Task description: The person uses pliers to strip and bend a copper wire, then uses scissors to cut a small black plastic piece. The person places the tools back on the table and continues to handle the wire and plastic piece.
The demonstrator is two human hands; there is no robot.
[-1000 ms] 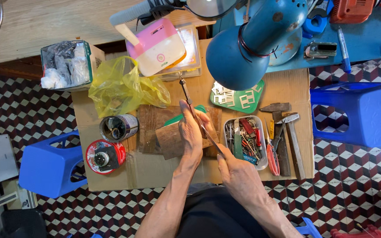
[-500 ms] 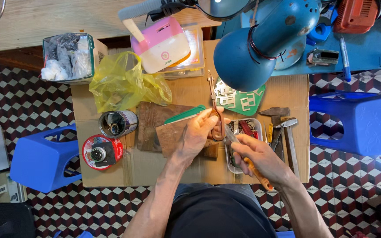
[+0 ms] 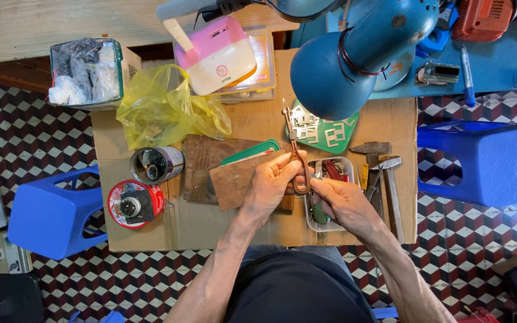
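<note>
My left hand grips the handles of a long, thin, rusty pair of pliers that points away from me over the cardboard-covered work surface. My right hand meets it at the handles, fingers pinched at the same spot, just over a clear plastic tray of small tools. A brown wooden block lies under my left hand, with a green-edged flat piece behind it.
A yellow plastic bag, a metal can and a red round tin lie left. Two hammers lie right. A blue lamp hangs over a green tray of white parts. Blue stools flank the surface.
The thin tool has swung from leaning left to pointing nearly straight away. My right hand came up from the tool tray to meet my left hand at the handles.
</note>
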